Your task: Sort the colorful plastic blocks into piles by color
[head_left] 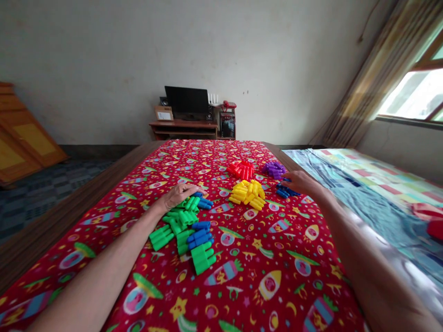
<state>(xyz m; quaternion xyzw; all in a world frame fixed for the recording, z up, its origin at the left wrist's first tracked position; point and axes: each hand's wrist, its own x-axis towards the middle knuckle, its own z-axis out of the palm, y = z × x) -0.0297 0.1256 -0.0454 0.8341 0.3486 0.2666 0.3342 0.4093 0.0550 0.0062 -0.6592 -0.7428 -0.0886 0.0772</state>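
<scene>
My left hand (182, 194) is over the top of a mixed heap of green building blocks (185, 218), its fingers bent together around a blue building block (197, 195). Another pair of blue blocks (205, 204) lies beside the fingertips. Lower in the heap are more blue blocks (200, 237) and a green block (202, 258) with rounded pegs. On the right, my right hand (300, 181) reaches down to a small pile of dark blue blocks (284, 192); its fingers close on a blue block there, partly hidden by the hand.
Separate piles of yellow blocks (247, 193), red blocks (241, 169) and purple blocks (274, 169) lie between my hands and farther back. A red patterned cloth (249, 276) covers the table. Beyond stands a desk with a monitor (187, 100); a bed (363, 193) is at right.
</scene>
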